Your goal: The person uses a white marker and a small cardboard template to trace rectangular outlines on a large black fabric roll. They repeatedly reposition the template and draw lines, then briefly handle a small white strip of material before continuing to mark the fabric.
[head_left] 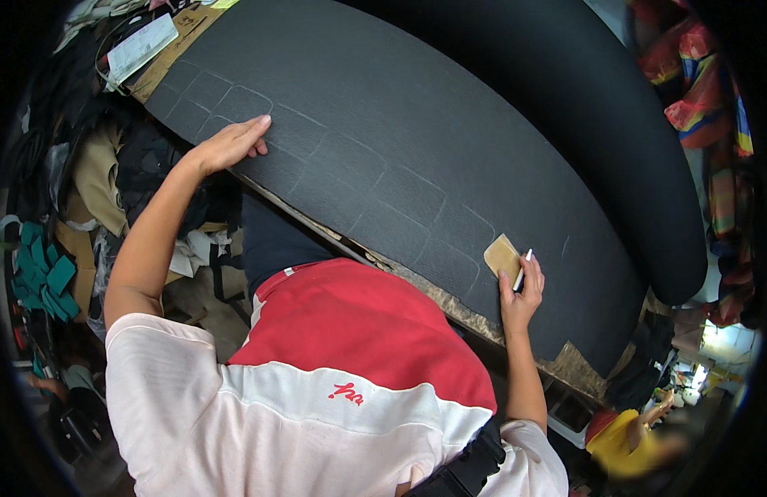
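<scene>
**Right hand gripping pen at template, left hand resting on sheet**

Black sheet [450, 141] is lying over the surface [468, 315], whose worn edge is showing on the wearer's side. White outlines [381, 179] are running in a band along the sheet's near part, from the left end to the template.

Left hand [232, 143]: resting on the sheet over the left outlines, open, gripping nothing; some fingers are hiding under the others.

Right hand [522, 290]: closing on a white pen [518, 282], pen standing tilted, upper end sticking out past the fingers. Thumb is touching the tan template [501, 254], which is lying on the sheet by the last outlines at the right. Can't tell if the thumb is pressing it.

Black roll [648, 207] is curving along the sheet's far side. Paper [143, 50] is sitting on cardboard [187, 25] at the left end. Green scraps [48, 273] are lying at far left. Another person [624, 447] in yellow is showing lower right.
</scene>
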### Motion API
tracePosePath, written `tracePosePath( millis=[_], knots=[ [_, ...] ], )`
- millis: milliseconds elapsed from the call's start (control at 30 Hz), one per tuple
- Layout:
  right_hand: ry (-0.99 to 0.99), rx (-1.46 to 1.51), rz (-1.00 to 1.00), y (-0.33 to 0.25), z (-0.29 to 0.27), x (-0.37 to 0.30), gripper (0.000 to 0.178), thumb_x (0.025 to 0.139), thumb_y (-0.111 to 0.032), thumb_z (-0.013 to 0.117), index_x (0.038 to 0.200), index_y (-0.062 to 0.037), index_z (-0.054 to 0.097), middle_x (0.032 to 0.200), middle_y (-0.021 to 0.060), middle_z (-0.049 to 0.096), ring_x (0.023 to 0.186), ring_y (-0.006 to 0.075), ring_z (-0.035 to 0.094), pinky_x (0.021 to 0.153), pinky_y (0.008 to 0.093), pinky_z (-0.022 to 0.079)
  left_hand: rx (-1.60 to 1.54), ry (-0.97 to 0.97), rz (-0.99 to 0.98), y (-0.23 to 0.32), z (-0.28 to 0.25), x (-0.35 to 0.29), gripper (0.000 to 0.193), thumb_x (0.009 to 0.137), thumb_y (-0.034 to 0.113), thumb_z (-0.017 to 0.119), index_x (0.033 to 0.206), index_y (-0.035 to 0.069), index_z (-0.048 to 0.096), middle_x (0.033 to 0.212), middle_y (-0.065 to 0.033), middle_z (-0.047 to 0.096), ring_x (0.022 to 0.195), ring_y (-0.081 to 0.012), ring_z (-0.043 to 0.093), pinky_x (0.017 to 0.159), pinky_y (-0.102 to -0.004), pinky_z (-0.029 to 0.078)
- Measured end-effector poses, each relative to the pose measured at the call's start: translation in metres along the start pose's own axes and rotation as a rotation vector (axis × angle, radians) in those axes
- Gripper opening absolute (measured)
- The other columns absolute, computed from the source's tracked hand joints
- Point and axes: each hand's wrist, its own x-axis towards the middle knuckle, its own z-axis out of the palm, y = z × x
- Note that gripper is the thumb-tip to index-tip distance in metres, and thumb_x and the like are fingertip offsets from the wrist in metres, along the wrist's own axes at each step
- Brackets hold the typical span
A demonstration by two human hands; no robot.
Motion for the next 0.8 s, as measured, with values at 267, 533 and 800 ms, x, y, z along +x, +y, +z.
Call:
tracePosePath(
  millis=[267, 533, 800],
  knots=[
    [0.058, 0.008, 0.009, 0.0, 0.001, 0.0, 0.039, 0.071, -0.017, 0.076, 0.102, 0.0005, 0.061, 0.103, 0.0178, 0.063, 0.106, 0.0352, 0.056, 0.091, 0.0441, 0.041, -0.168, -0.011, 0.282, 0.024, 0.031, -0.016, 0.067, 0.096, 0.054, 0.028, 0.141, 0.005, 0.031, 0.1, -0.0177, 0.062, 0.095, -0.0241, 0.058, 0.092, -0.0361, 0.044],
    [0.073, 0.006, 0.011, -0.001, 0.002, 0.001, 0.04, 0.069, -0.019, 0.077, 0.101, 0.0008, 0.062, 0.102, 0.0176, 0.064, 0.105, 0.0337, 0.057, 0.09, 0.0429, 0.041, -0.007, -0.089, 0.376, 0.055, 0.08, -0.023, 0.06, 0.098, 0.044, 0.03, 0.141, 0.002, 0.029, 0.106, -0.0223, 0.063, 0.109, -0.0379, 0.055, 0.096, -0.041, 0.04],
    [0.103, 0.026, 0.021, -0.001, 0.001, 0.001, 0.043, 0.066, -0.019, 0.079, 0.102, -0.0003, 0.062, 0.101, 0.0173, 0.064, 0.106, 0.0329, 0.057, 0.091, 0.0431, 0.04, 0.209, -0.079, 0.554, 0.102, 0.099, -0.035, 0.052, 0.097, 0.034, 0.038, 0.139, 0.004, 0.033, 0.094, -0.0217, 0.062, 0.093, -0.0374, 0.058, 0.086, -0.0422, 0.044]
  ],
)
